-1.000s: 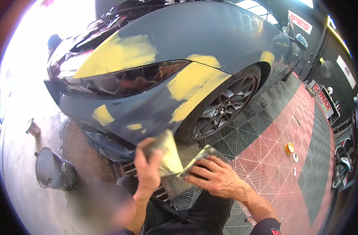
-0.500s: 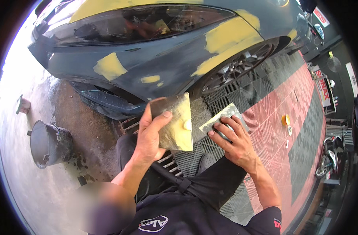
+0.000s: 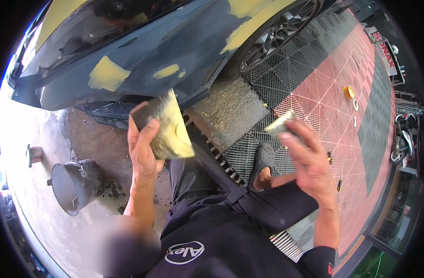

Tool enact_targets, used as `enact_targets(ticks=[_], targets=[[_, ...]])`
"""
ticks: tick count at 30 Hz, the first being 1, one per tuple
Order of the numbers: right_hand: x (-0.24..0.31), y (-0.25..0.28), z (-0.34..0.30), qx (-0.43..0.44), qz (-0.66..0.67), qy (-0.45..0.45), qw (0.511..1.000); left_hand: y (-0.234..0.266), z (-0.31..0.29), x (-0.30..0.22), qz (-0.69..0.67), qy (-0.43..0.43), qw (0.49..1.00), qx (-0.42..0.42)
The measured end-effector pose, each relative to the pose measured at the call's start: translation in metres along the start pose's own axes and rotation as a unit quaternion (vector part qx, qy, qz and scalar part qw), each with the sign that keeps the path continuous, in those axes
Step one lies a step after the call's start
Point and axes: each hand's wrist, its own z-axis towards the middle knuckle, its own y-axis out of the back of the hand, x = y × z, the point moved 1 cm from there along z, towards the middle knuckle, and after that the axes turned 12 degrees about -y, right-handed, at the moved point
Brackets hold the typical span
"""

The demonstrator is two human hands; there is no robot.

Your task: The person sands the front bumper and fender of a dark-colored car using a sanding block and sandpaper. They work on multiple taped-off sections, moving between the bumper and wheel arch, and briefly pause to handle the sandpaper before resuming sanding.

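Your left hand (image 3: 145, 148) is raised in front of the car, fingers and thumb clamped around a dark rectangular sanding block wrapped in worn, yellow-stained abrasive paper (image 3: 168, 126). The paper folds over the block into a stiff, creased flap with a pointed lower corner, and its surface looks dusty and matte.

Your right hand (image 3: 309, 160) is held up apart from the left one, the fingertips pinching a small folded scrap of pale, yellowish abrasive paper (image 3: 280, 124). The scrap sticks out to the left of your fingers, thin and crumpled.

Behind both hands sits the dark blue-grey car bumper (image 3: 142, 60), its paint dull and scuffed, patched with flat, chalky yellow filler (image 3: 107, 74). To the right, a dark spoked alloy wheel (image 3: 277, 32) stands on a floor of red and black gridded plastic tiles (image 3: 332, 92).

At the left, a dented, dark metal bucket (image 3: 75, 185) rests on the wet, rough concrete ground (image 3: 87, 139). Your foot in a grey perforated clog (image 3: 264, 160) rests on a ribbed metal grate (image 3: 237, 153).
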Motion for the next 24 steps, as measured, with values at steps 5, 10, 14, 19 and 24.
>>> enact_targets(ticks=[5,10,14,19,24], targets=[[-0.02,0.01,-0.052,-0.075,0.613,-0.18,0.766,0.076,-0.036,0.076,0.052,0.217,0.974,-0.022],[0.009,-0.022,-0.042,-0.114,0.756,-0.228,0.603,0.109,-0.075,0.162,-0.031,0.319,0.943,-0.094],[0.02,-0.019,0.003,-0.094,0.727,-0.135,0.666,0.128,-0.093,0.21,-0.071,0.372,0.921,-0.087],[0.022,0.005,0.048,-0.169,0.607,-0.135,0.765,0.132,-0.084,0.204,-0.114,0.384,0.913,-0.076],[0.067,0.045,0.117,-0.311,-0.098,-0.061,0.944,0.143,-0.081,0.208,-0.125,0.388,0.909,-0.082]])
